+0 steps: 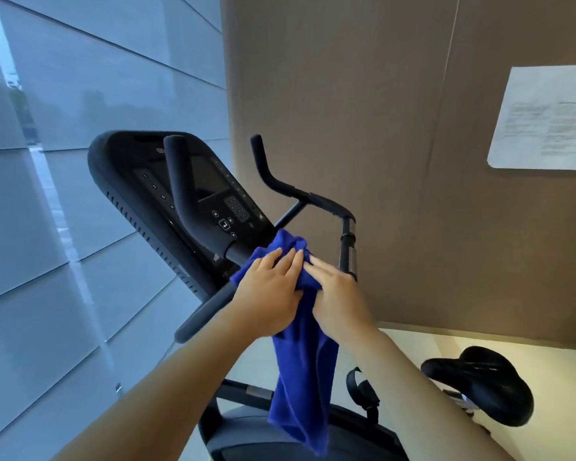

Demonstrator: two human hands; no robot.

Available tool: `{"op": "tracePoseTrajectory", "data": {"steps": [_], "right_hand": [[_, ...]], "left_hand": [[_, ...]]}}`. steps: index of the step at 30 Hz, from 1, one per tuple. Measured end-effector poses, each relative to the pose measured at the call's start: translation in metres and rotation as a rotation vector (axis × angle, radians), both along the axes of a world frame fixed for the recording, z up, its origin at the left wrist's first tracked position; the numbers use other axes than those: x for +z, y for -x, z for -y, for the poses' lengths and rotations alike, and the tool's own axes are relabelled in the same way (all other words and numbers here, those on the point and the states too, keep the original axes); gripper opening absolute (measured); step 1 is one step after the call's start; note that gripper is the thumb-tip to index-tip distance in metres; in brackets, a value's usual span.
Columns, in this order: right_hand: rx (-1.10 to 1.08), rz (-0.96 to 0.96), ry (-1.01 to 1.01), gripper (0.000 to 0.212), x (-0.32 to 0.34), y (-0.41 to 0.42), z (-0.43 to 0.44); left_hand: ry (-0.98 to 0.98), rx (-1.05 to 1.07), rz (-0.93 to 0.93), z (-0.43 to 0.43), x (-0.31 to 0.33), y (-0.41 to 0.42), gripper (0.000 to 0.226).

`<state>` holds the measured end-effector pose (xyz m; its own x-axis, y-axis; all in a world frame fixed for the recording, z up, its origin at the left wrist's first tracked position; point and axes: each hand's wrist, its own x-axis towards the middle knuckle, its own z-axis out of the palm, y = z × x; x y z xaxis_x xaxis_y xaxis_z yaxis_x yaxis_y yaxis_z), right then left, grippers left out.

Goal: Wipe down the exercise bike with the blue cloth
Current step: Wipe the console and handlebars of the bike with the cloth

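Exercise bike (167, 194), console tilted toward me, saddle (482, 384) at lower right. The blue cloth (300, 361) drapes over the handlebar just below the console, its tail hanging free. My left hand (270, 287) and right hand (340, 297) both grip its bunched top.

both hands (305, 294) together (fingers curled)

A black exercise bike (167, 194) stood tilted in view, its dark console facing up, curved handlebars spreading either side and a black saddle at the lower right. A deep blue cloth (300, 377) was bunched over the handlebar's centre, its long tail hanging straight down.
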<state>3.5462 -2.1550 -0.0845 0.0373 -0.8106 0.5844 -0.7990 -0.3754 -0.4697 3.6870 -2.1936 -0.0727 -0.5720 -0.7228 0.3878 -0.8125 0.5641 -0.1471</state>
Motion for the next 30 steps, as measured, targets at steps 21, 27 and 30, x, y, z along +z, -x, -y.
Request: {"op": "tracePoseTrajectory", "data": {"steps": [21,27,30], "right_hand": [[-0.063,0.055,-0.031,0.054,-0.014,-0.004,-0.016],[-0.107,-0.119,-0.179,0.068,-0.004,-0.01,-0.009],[-0.121,-0.007,-0.157,0.062,-0.009,-0.007,-0.02]], "left_hand": [[-0.011,-0.038,0.045,-0.007,-0.006,0.0,0.08],[-0.053,0.02,0.174,0.003,0.014,0.008,0.096],[0.04,0.03,0.124,-0.009,0.006,0.014,0.084]]}}
